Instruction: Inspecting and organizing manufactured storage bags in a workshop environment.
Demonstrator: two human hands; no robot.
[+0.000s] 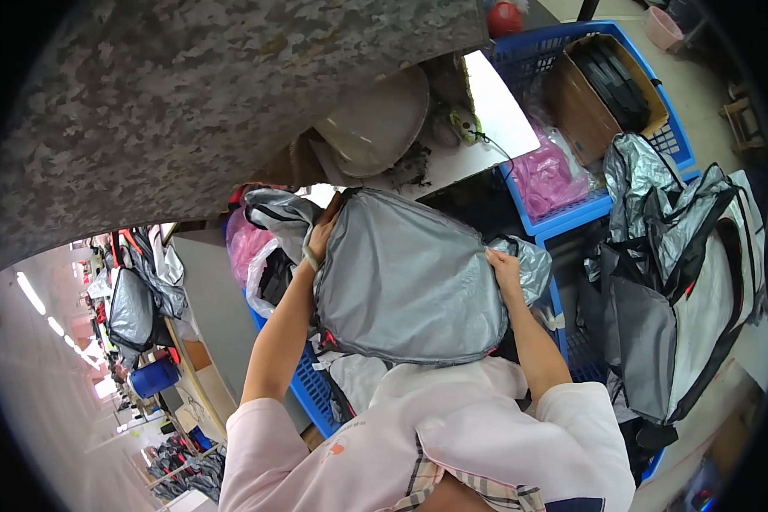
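Note:
A large grey fabric bag (410, 277) with dark binding along its rounded edges is spread out in front of my chest. My left hand (322, 235) is closed on its upper left edge, the fingers partly hidden by the cloth. On the other side, my right hand (505, 270) pinches the bag's right edge between thumb and fingers. Crumpled grey and silver cloth (282, 213) lies against my left hand; whether it belongs to the bag I cannot tell. A silvery piece (529, 266) shows just beyond my right hand.
A patterned grey panel (188, 102) overhangs the upper left. Behind the bag is a white tabletop (486, 141) with a cable. A blue crate (546, 229) at the upper right holds a cardboard box (572, 102) and pink plastic (550, 179). More grey bags (648, 333) are heaped at the right.

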